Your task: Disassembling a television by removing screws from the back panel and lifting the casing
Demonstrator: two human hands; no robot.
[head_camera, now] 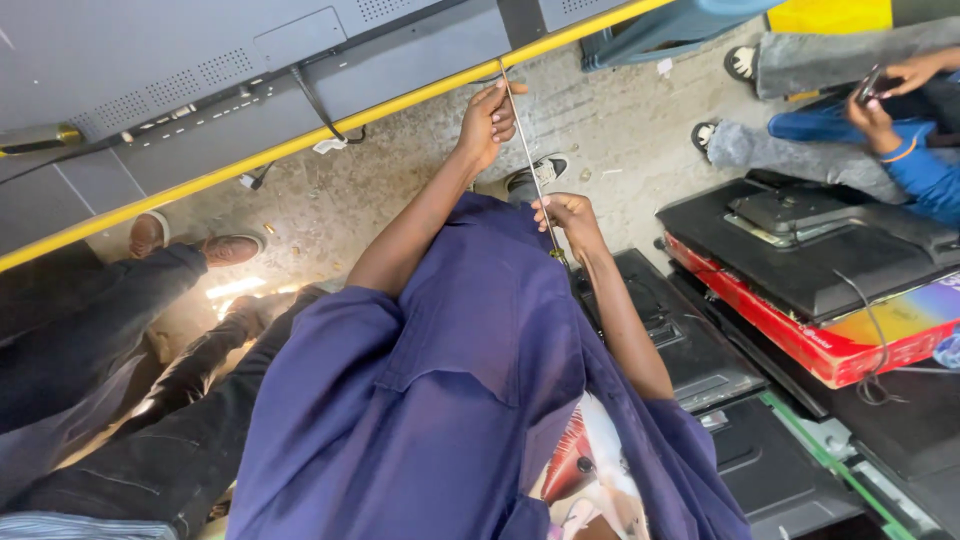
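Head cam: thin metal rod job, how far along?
Done: nothing finished can be read from this view. In hand: the left hand pinches the top of the thin metal rod, and the right hand grips it lower down, near its yellowish lower end. The rod stands tilted over the concrete floor. Left: the rod touches neither the big grey panel nor the black set backs; what the tip meets is hidden.

The thin metal rod's (pixel 527 160) lower end is hidden behind the right hand (pixel 570 218).
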